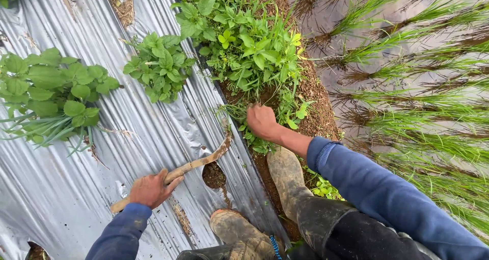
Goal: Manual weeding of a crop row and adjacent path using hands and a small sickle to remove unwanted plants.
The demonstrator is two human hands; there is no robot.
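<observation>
Left hand, lower left of the frame: fingers curled closed, knuckles up, forearm in a blue sleeve entering from the bottom edge. Right hand, centre of the frame: closed in a fist, wrist bare, blue-sleeved arm extending from the lower right.

Silver mulch sheet, perhaps flooded paddy

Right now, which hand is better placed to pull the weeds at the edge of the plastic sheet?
The right hand. It is already closed on the weeds growing in the soil strip beside the plastic sheet. The left hand is farther back over the sheet and is busy gripping a muddy wooden tool.
</observation>
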